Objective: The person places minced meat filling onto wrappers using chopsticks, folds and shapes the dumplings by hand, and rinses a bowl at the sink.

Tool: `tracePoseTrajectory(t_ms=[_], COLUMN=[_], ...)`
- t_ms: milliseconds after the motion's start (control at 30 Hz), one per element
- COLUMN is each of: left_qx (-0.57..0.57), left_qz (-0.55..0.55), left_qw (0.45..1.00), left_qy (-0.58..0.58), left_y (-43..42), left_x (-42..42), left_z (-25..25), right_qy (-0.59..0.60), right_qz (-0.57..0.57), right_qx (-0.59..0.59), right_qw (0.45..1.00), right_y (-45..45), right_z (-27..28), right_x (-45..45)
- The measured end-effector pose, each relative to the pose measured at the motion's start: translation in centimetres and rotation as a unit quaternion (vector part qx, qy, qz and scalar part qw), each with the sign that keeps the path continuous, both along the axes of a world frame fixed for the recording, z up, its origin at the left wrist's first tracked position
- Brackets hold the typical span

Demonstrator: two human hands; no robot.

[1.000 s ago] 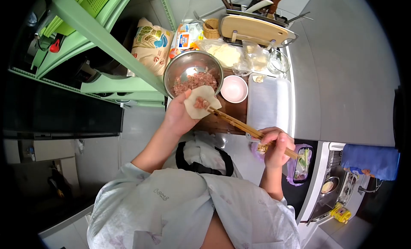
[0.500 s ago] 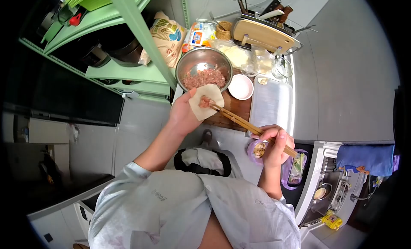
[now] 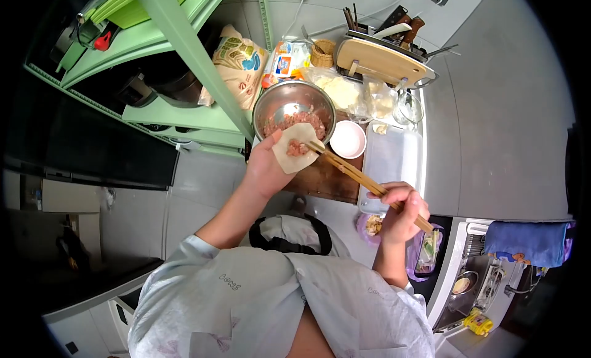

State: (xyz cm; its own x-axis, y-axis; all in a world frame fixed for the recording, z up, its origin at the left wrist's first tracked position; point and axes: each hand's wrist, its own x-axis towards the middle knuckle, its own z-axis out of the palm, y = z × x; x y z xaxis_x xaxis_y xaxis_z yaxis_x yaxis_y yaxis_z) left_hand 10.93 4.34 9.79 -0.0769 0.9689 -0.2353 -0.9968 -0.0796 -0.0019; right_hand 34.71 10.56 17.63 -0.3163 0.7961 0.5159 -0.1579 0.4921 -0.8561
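Observation:
On my left hand (image 3: pixel 266 167) lies a pale dumpling wrapper (image 3: pixel 289 161), its edge held by the thumb. A lump of pink minced meat (image 3: pixel 298 148) rests on the wrapper. My right hand (image 3: pixel 403 212) grips a pair of wooden chopsticks (image 3: pixel 357 176), whose tips reach the wrapper's right side beside the meat. Just beyond the left hand stands a steel bowl (image 3: pixel 261 99) with more minced meat inside, its near rim partly covered by the wrapper. To the bowl's right is a small white bowl (image 3: pixel 348 140).
A clear plastic tray (image 3: pixel 394 158) lies at the right with a small pale piece (image 3: pixel 380 129) at its far end. Behind are bagged wrappers (image 3: pixel 337 90), a glass jar (image 3: pixel 407 108) and a cutting board in a knife rack (image 3: pixel 381 59). Green shelving (image 3: pixel 184 115) borders the left.
The chopstick tips have shifted slightly right, off the meat toward the wrapper's edge. My left hand stays in nearly the same place; the view has tilted a little.

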Motion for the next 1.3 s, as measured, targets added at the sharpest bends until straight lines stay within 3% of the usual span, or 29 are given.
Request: tracePoseTrajectory(t_ms=[133, 233, 333, 500, 533, 600, 667, 800, 867, 967, 1067, 1200, 1300], left_qx=[0.019, 0.022, -0.013, -0.063, -0.081, -0.097, -0.097, -0.071, -0.061, -0.047, -0.043, -0.019, -0.004], left_qz=[0.006, 0.018, 0.029, 0.027, 0.029, 0.018, -0.008, -0.059, -0.072, -0.103, -0.121, -0.132, -0.158], left_qw=[1.0, 0.998, 0.996, 0.993, 0.99, 0.985, 0.984, 0.981, 0.976, 0.978, 0.98, 0.976, 0.974], left_qy=[0.015, 0.05, 0.08, 0.091, 0.113, 0.139, 0.149, 0.171, 0.196, 0.174, 0.149, 0.175, 0.163], left_y=[1.9, 2.6, 3.2, 4.1, 4.2, 4.3, 4.2, 4.2, 4.4, 5.1, 5.8, 6.6, 6.6], left_x=[-0.7, -1.1, -1.3, -4.2, -4.8, -5.9, -7.1, -9.0, -9.7, -10.1, -9.6, -7.8, -6.4], left_z=[0.1, 0.0, 0.2, -2.4, -3.1, -3.4, -2.8, -2.2, -2.3, -2.4, -2.9, -4.0, -3.3], right_qy=[-0.025, 0.062, -0.044, 0.096, 0.036, -0.086, -0.212, -0.287, -0.364, -0.474, -0.498, -0.481, -0.512], right_qz=[-0.01, -0.033, -0.026, -0.074, -0.084, -0.061, -0.035, 0.009, 0.056, 0.108, -0.013, -0.066, -0.081], right_qx=[0.016, -0.045, 0.01, -0.057, -0.034, -0.136, -0.147, 0.11, 0.16, 0.13, 0.097, 0.12, 0.164], right_qw=[1.0, 0.996, 0.999, 0.991, 0.995, 0.985, 0.966, 0.952, 0.916, 0.864, 0.861, 0.866, 0.839], right_y=[0.6, 0.7, 1.3, 3.0, 4.1, 5.9, 6.7, 5.5, 5.4, 5.7, 6.8, 8.2, 8.6], right_z=[-1.2, -1.3, -1.8, -2.8, -4.1, -6.9, -10.8, -15.8, -14.8, -10.2, -11.7, -15.3, -17.3], right_x=[-2.0, -2.8, -3.3, -5.2, -5.7, -7.9, -10.3, -14.0, -13.0, -9.5, -6.6, -5.7, -5.6])
